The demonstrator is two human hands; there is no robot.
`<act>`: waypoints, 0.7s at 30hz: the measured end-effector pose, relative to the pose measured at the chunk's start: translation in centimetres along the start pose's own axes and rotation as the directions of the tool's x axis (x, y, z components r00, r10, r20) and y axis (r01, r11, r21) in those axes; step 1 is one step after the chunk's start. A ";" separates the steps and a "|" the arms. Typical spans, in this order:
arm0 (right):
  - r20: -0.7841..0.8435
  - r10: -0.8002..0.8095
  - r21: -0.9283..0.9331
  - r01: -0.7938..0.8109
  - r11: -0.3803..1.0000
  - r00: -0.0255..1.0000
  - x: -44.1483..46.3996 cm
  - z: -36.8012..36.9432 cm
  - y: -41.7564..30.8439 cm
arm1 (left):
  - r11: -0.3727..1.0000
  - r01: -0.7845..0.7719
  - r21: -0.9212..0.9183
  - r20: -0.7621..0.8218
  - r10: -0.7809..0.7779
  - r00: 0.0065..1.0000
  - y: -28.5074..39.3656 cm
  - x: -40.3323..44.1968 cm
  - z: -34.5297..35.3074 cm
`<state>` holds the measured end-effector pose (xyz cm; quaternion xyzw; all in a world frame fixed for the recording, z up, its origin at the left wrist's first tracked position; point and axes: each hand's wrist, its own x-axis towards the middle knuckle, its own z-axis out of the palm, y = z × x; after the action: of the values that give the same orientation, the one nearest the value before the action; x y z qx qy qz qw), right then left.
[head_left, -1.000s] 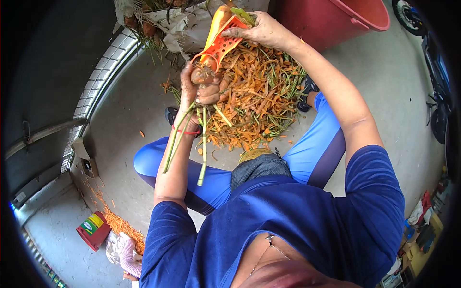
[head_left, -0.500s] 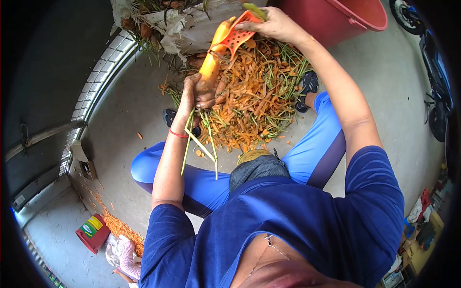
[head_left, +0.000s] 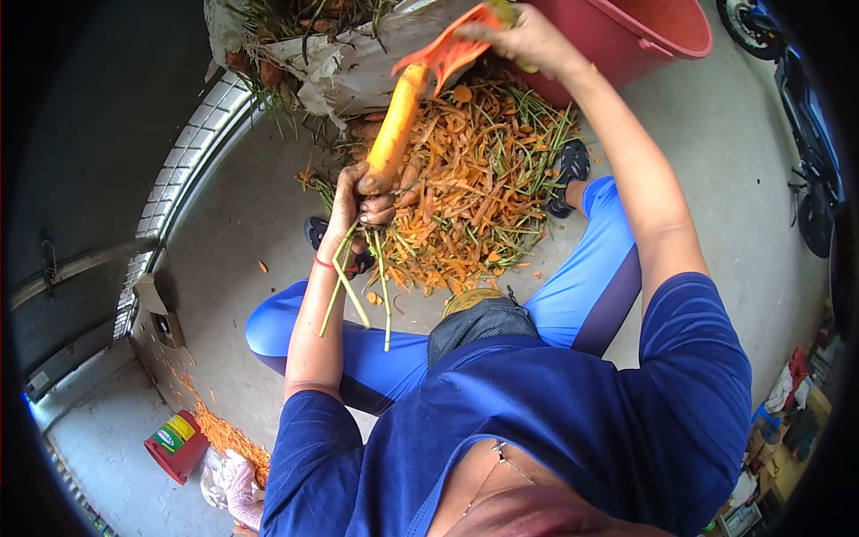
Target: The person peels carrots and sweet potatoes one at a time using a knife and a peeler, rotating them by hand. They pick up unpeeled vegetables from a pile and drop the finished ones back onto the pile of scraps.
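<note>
Slanted bright-orange carrot (head_left: 396,130) beside red-orange peeler (head_left: 457,51)

A garage or similar work space is suggested by the bare concrete floor (head_left: 734,206), on which a motorbike (head_left: 807,121) is parked. Orange peelings (head_left: 474,179) are heaped beside a stuffed white sack (head_left: 344,72) and a large red tub (head_left: 617,45), and assorted clutter (head_left: 792,425) is gathered along the right edge
</note>
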<state>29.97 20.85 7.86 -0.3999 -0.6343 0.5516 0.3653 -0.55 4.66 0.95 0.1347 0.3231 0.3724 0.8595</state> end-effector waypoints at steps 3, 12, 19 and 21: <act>0.062 -0.045 -0.205 0.057 0.977 0.997 -0.3 1.7 0.8 | 0.989 0.072 -0.133 0.106 -0.058 0.993 -0.1 0.4 0.1; -0.270 0.262 -0.032 -0.280 0.959 0.927 -1.0 -2.4 -4.1 | 0.938 -0.154 0.309 0.011 0.158 0.987 -0.4 0.3 -1.2; -0.213 0.288 -0.224 -0.333 0.916 0.934 -0.4 -2.4 -1.8 | 0.774 -0.285 0.566 -0.043 0.373 0.927 -0.5 -0.1 -0.6; -0.344 -0.175 -0.351 0.046 0.935 0.922 2.2 -5.6 4.7 | 0.775 -0.294 0.560 -0.060 0.391 0.918 -0.3 -0.1 -2.1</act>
<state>34.63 25.45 3.93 -0.5160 -0.6605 0.3282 0.4356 -1.83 4.32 -0.76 0.3950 0.4577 0.4270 0.6724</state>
